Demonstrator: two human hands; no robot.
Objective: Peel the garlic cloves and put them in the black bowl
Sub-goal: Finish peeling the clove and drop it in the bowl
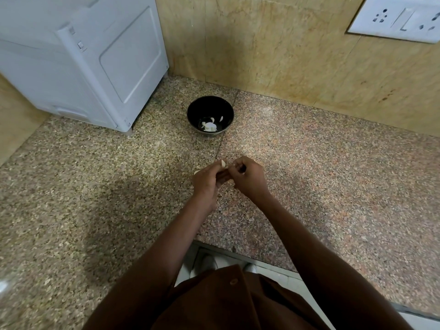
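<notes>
The black bowl (210, 115) stands on the granite counter (95, 186) near the back wall, with several pale peeled garlic cloves (209, 126) lying in its bottom. Closer to me, both hands meet over the counter. My left hand (206, 183) pinches a pale garlic clove (223, 163) at its fingertips. My right hand (248, 178) has its fingers closed at the same clove, touching the left fingers. A second pale bit (196, 172) peeks out at the left hand's far side; I cannot tell what it is.
A white appliance (90, 60) stands on the counter at the back left. A marble-look wall (285, 55) runs behind, with a white socket plate (400, 19) at the top right. The counter's front edge (250, 257) lies just below my forearms.
</notes>
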